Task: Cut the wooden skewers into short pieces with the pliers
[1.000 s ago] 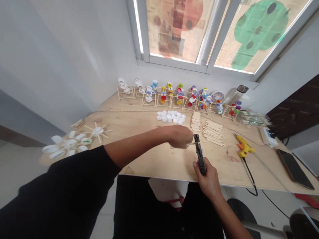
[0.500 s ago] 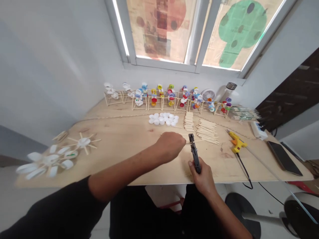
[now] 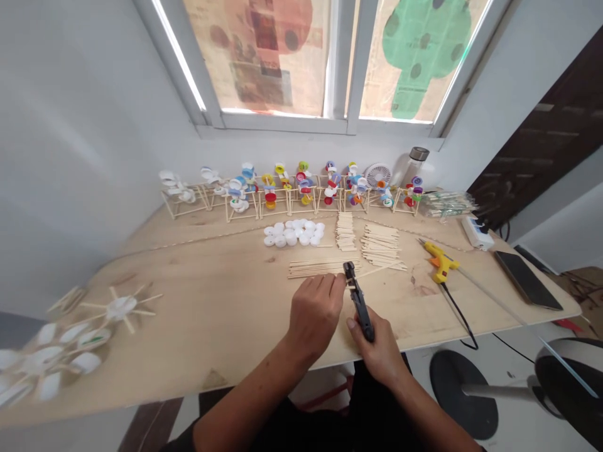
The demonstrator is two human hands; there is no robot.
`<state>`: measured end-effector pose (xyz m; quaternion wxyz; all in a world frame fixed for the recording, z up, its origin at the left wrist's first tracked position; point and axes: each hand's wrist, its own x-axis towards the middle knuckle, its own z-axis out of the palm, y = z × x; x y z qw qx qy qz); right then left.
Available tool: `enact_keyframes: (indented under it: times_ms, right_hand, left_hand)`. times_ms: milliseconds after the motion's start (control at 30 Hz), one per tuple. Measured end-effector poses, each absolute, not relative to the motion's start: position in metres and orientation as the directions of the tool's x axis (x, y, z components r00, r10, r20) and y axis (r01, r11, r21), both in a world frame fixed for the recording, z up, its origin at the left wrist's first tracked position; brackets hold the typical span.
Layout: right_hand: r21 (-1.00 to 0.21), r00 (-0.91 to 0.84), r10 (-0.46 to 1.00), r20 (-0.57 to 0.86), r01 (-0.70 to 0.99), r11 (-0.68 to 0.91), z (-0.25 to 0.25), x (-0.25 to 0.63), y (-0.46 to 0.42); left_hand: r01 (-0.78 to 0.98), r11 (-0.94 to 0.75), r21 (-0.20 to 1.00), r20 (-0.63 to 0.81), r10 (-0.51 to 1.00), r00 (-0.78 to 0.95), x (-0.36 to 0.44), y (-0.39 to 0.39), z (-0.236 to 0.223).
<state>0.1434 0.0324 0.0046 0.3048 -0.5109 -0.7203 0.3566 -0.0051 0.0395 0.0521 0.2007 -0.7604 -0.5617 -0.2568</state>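
My right hand (image 3: 380,351) is closed around the handles of black hand pliers (image 3: 360,304), whose jaws point away from me. My left hand (image 3: 316,314) is closed right beside the jaws, pinching a thin wooden stick (image 3: 350,287) that shows at the jaws. Whether the jaws bite into the stick, I cannot tell. Just beyond my left hand lie several long thin sticks (image 3: 308,268) side by side. Two piles of short cut sticks, a narrow one (image 3: 345,232) and a wider one (image 3: 380,245), lie past the pliers. White bottle caps (image 3: 292,233) are grouped to their left.
Along the wall stand several stick frames (image 3: 242,207) carrying wheels of coloured caps. White cap wheels (image 3: 47,359) and a spoked hub (image 3: 121,307) lie at left. On the right are a yellow glue gun (image 3: 440,260), a phone (image 3: 527,280), a power strip (image 3: 478,232) and packaged sticks (image 3: 450,204).
The view has swung, so the table's things sit further left. My left hand has come nearer to me and turned, uncovering the long sticks. Both hands keep their hold.
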Motion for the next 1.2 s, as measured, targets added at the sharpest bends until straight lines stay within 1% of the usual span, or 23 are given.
enact_keyframes:
  times_ms: [133,300,467,633,800,900,1067,1200]
  right_hand:
    - [-0.835,-0.303,0.952,0.045,0.512,0.203,0.007,0.143,0.034]
    - [-0.831,-0.303,0.953,0.003,0.529,0.171,0.009,0.141,0.038]
    - [-0.813,-0.307,0.952,-0.009,0.557,0.172,0.009,0.14,0.04]
    - [-0.808,-0.29,0.955,-0.061,0.576,0.123,0.008,0.137,0.043]
    - [-0.807,-0.279,0.957,-0.074,0.581,0.107,0.006,0.136,0.047]
    - [-0.813,-0.258,0.964,-0.068,0.574,0.096,0.004,0.135,0.047]
    - [-0.843,-0.233,0.971,-0.05,0.532,0.084,0.002,0.134,0.047]
    - [-0.835,-0.196,0.98,-0.035,0.545,0.079,0.003,0.134,0.046]
  left_hand:
    - [0.939,-0.343,-0.039,0.684,0.676,0.275,-0.01,0.047,0.05]
    - [0.908,-0.41,-0.083,0.701,0.624,0.346,-0.019,0.056,0.048]
    - [0.903,-0.426,-0.059,0.686,0.639,0.347,-0.021,0.063,0.041]
    - [0.898,-0.44,-0.02,0.681,0.652,0.334,-0.022,0.068,0.035]
    - [0.897,-0.443,0.008,0.672,0.667,0.323,-0.022,0.073,0.031]
    - [0.9,-0.436,0.005,0.671,0.669,0.32,-0.022,0.077,0.026]
    - [0.896,-0.442,-0.036,0.703,0.626,0.337,-0.023,0.081,0.016]
    - [0.906,-0.423,-0.024,0.714,0.627,0.312,-0.02,0.078,0.017]
